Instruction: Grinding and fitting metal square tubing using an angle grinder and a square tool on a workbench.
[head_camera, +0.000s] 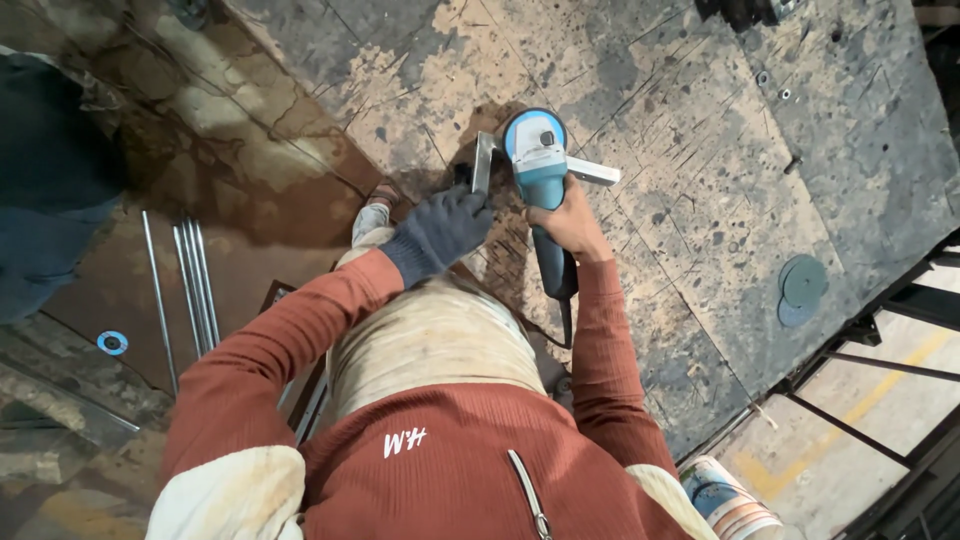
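My right hand (572, 222), bare, grips the body of a blue angle grinder (540, 160) whose head points away from me over a scarred metal worktable (700, 180). My left hand (440, 232), in a dark glove, presses on a bent steel angle piece (483, 160) lying on the table just left of the grinder head. One arm of the angle piece sticks out to the right of the grinder (596, 172). The grinder's disc is hidden under its guard.
Two round grinding discs (800, 288) lie near the table's right edge. Several thin steel rods (190, 280) and a blue-ringed disc (112, 343) lie on the floor at left. Another person's dark clothing (50, 180) is at far left. A paint can (725, 500) stands at lower right.
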